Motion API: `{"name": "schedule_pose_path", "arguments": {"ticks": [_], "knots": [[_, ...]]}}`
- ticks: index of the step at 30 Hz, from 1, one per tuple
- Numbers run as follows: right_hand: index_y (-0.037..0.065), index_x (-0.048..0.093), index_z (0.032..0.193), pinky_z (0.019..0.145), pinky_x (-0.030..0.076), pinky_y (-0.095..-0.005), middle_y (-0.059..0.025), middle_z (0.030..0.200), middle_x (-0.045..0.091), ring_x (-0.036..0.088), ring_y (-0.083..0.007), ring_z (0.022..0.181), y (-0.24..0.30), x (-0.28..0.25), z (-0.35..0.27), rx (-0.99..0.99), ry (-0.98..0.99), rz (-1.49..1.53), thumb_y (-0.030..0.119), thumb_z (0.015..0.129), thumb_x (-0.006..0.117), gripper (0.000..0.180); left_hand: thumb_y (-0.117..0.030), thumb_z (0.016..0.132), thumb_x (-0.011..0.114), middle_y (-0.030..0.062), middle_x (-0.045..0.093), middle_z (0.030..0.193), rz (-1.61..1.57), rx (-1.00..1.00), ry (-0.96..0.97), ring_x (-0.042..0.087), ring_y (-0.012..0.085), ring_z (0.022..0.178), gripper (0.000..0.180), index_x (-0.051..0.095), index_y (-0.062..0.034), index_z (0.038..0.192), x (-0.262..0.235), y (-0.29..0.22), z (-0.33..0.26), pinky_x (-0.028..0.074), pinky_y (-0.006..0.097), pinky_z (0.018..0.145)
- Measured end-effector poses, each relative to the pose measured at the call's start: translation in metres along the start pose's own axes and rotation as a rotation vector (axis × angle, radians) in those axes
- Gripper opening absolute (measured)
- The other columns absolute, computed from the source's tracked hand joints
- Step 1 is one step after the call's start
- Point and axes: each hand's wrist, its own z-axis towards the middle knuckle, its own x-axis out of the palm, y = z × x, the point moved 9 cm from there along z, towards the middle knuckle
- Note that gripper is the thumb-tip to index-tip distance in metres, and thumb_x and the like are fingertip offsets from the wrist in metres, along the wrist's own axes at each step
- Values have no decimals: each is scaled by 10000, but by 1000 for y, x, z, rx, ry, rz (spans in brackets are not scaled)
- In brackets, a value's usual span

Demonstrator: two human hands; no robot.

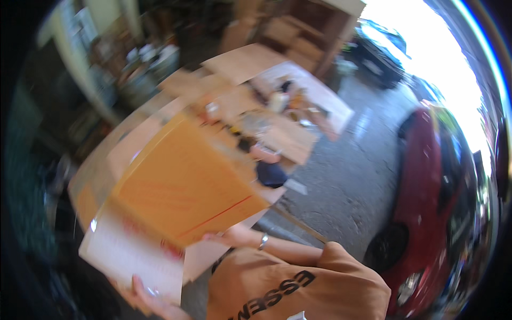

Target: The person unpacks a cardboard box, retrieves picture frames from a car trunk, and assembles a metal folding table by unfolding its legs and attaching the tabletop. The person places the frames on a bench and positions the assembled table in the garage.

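Note:
A large, flat orange-yellow folder (176, 186), with faint red print and a red line near one edge, is tilted up in front of me. Its near right edge is in my right hand (226, 237), the fingers mostly behind it and a silver band on the wrist. Below and left of the folder lies a white printed sheet (133, 253) with red marks, partly covered by it. My left hand (152, 301) grips that sheet's lower edge, thumb on top and other fingers underneath. Motion blurs the print, and I cannot tell whether sheet and folder are joined.
Beyond the folder stands a table spread with cardboard pieces (245, 64) and blurred small items, including a dark blue object (271, 174). A red car (426, 197) is parked at the right, a dark car (378, 53) farther back. Cluttered containers (152, 64) stand at the far left.

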Motion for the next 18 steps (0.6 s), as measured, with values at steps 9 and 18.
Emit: {"name": "schedule_pose_path", "arguments": {"ticks": [9, 18], "knots": [[-8, 627, 1160, 814, 497, -339, -88, 1034, 670, 584, -159, 945, -44, -33, -53, 238, -347, 385, 207, 982, 604, 281, -180, 884, 604, 190, 490, 1391, 4, -420, 155, 521, 312, 1229, 621, 397, -3, 1443, 39, 79, -4, 448, 441, 1014], [-11, 652, 1116, 782, 493, -311, -18, 1002, 694, 572, -102, 881, -96, -52, -139, 634, -663, 478, 201, 971, 626, 258, -97, 858, 602, 186, 578, 1211, 44, -390, 470, 584, 279, 1070, 497, 473, 23, 1323, 85, 132, 12, 498, 405, 906]]}}
